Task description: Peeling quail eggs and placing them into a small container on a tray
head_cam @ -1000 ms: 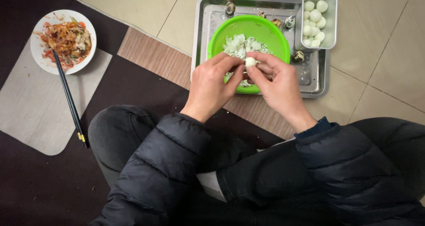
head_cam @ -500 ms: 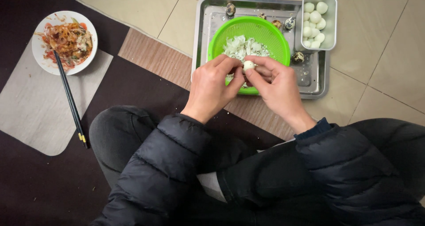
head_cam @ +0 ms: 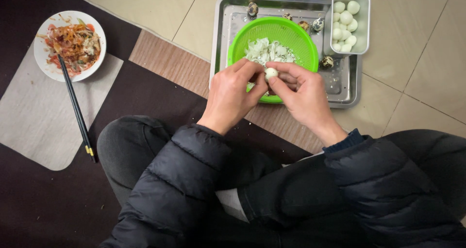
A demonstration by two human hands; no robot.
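My left hand and my right hand meet over the near rim of a green colander. Both pinch one small white peeled egg between fingertips. Broken shell pieces lie heaped inside the colander. The colander stands in a shallow metal tray on the tiled floor. A few speckled unpeeled eggs lie on the tray around the colander. A small rectangular metal tin at the tray's far right holds several white peeled eggs.
A white bowl of mixed shredded food sits at far left on a grey mat, with black chopsticks resting across it. My knees in dark trousers and puffy dark sleeves fill the foreground. A dark rug covers the floor on the left.
Both hands have stayed over the colander's near rim, turning the small egg slightly between the fingertips. Nothing else has moved.
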